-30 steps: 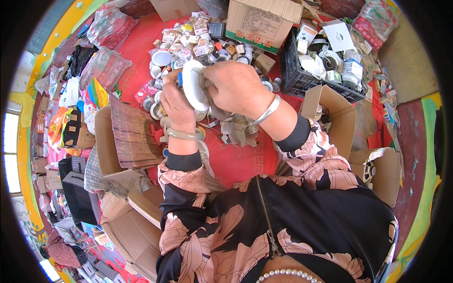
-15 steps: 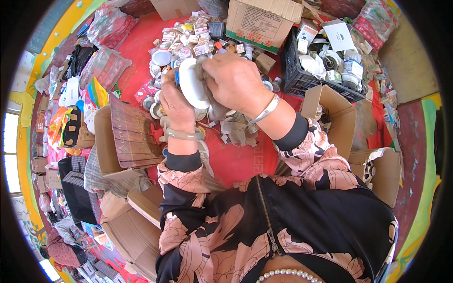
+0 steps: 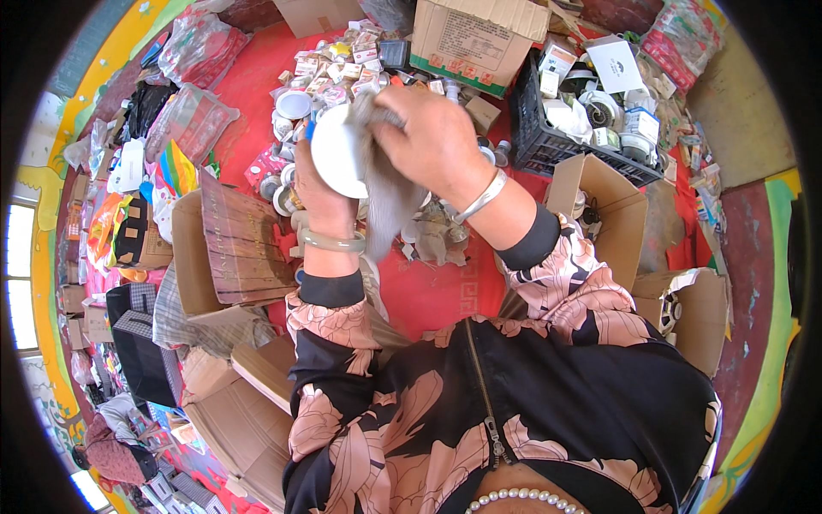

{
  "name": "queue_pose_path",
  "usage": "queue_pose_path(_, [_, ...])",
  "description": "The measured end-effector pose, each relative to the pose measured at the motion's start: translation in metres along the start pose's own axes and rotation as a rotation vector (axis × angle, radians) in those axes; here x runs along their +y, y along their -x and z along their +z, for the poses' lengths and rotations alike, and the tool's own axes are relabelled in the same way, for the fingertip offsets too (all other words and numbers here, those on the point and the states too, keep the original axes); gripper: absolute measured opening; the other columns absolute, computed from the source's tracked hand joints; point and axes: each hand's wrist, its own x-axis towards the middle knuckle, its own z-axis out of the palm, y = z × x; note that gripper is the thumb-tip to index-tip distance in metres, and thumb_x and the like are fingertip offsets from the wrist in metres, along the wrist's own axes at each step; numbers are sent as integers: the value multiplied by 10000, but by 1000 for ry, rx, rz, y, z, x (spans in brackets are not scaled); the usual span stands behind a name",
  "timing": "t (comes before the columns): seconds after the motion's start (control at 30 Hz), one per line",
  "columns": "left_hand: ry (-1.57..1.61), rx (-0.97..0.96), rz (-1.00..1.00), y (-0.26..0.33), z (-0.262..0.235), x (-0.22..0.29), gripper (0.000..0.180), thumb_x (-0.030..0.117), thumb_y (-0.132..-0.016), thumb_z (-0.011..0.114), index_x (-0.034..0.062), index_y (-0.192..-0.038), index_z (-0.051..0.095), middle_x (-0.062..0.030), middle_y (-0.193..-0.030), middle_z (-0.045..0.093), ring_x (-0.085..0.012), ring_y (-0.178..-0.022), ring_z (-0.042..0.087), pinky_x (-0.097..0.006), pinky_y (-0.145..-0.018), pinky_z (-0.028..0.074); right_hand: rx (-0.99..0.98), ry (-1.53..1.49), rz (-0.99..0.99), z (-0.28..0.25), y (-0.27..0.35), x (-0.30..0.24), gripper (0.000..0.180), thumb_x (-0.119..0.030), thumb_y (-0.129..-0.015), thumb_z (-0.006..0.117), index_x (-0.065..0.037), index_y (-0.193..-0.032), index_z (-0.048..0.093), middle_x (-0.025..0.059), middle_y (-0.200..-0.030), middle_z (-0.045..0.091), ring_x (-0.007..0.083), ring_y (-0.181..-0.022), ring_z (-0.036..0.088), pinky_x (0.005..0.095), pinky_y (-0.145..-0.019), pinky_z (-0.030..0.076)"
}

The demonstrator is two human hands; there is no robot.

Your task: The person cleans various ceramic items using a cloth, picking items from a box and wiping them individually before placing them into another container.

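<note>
My left hand [image 3: 322, 187] grips a round white light fixture [image 3: 336, 152], probably a downlight, from its left and lower side. Its flat white face is turned toward me. A small blue part shows at its upper left edge. In my right hand [image 3: 435, 141] a grey cloth [image 3: 387, 184] is bunched between the fingers, touching the fixture's right side and hanging down below it. Part of the fixture's rim is hidden behind the cloth. Behind my hands lies a pile of small boxes [image 3: 342, 70] and loose round fixtures, among them a white one [image 3: 293, 104].
A black plastic crate [image 3: 548, 128] full of fixtures stands at the right. Open cardboard boxes flank me, one at the right [image 3: 612, 201] and one at the left [image 3: 193, 257]. A printed carton [image 3: 471, 47] stands at the back. Red cloth [image 3: 437, 295] covers the floor; a person [image 3: 120, 450] is far left.
The fixture has turned so its white face shows more fully. The grey cloth has come down across its right side and hangs lower and more spread out.
</note>
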Motion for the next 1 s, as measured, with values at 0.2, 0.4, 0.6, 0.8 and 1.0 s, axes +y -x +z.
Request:
queue_pose_path(0.2, [1489,-3,-466,-9,-8,-3,423,353,-914,381,38,-1164,515,-109,-1156,566,-270,-1067,542,-425,-907,454,-92,31,257,-14,-15,50,291,-242,-740,613,-47,-957,613,181,-882,623,333,-839,598,356,-734,467])
queue_pose_path(0.4, [1292,18,-363,-7,-19,-15,421,378,-910,408,58,-1160,522,-98,-1164,566,-264,-1051,555,-410,-893,467,-5,-190,262,-14,-19,78,359,-279,-712,648,-11,-948,616,201,-892,628,324,-858,601,366,-765,464])
queue_pose_path(0.6, [1540,-36,-558,-9,-11,-7,424,362,-907,391,57,-1177,509,-112,-1183,553,-284,-1067,543,-429,-909,454,84,-1070,536,-38,-25,51,332,-152,-810,641,10,-1083,542,38,-895,609,128,-798,589,232,-694,468])
queue_pose_path(0.8, [1152,56,-685,-9,11,6,434,307,-912,341,51,-1252,425,-139,-1238,480,-294,-1152,460,-443,-971,383,-180,-380,96,-26,-12,-20,346,-224,-843,598,-52,-1133,519,85,-1047,589,160,-956,564,272,-820,453])
queue_pose_path(1.0, [718,-55,-468,4,17,1,428,283,-910,380,42,-1265,376,-143,-1249,460,-271,-1138,473,-389,-952,397,-47,-111,-209,26,11,-6,361,-282,-900,457,-63,-1186,465,189,-1165,497,353,-1076,477,396,-888,399])
